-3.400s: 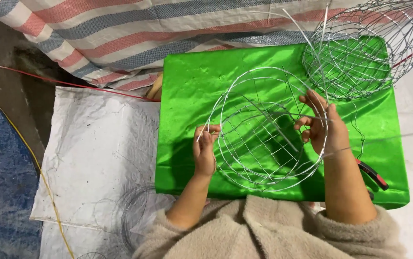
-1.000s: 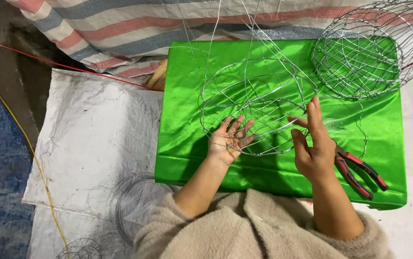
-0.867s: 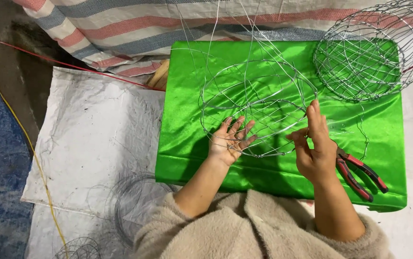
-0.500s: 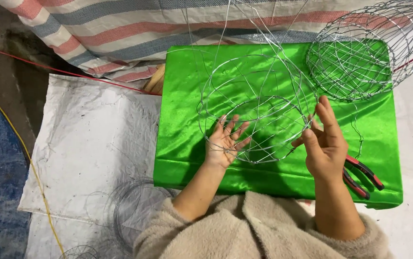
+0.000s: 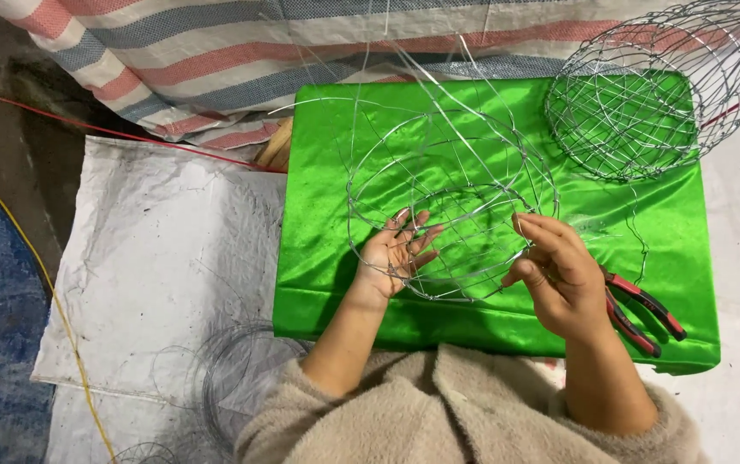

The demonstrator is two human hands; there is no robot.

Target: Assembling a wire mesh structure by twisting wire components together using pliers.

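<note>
Nearest to you is your fuzzy beige sleeve (image 5: 439, 404), then both hands up on the green cloth (image 5: 327, 215) that covers the tabletop. Your left hand (image 5: 394, 258) sits inside the near-left rim of the half-built wire frame (image 5: 452, 202), fingers (image 5: 421, 225) spread open and hooked through the hoops, so it props the thing rather than clamping it. Your right hand (image 5: 563, 275) is at the near-right rim with its fingers curled, thumb and forefinger pinched closed on a wire strand right at the edge.

So the frame lies straight ahead of both sets of fingers, opening out away from you. It's round, so there's no real long axis, just nested hoops with loose wire ends sticking up toward the far side. The right hand is the one nearer the joint at the rim; the left is more under the middle hoop.

Just right of your right wrist, touching nothing, are the red-handled pliers (image 5: 641, 309) on the cloth. Farther off at the far right corner a finished wire basket (image 5: 645, 103) lies tilted, well apart from the frame. Beyond that is the striped tarp (image 5: 215, 60), and off to your left a coil of wire (image 5: 232, 378) on the white sack (image 5: 146, 258).
</note>
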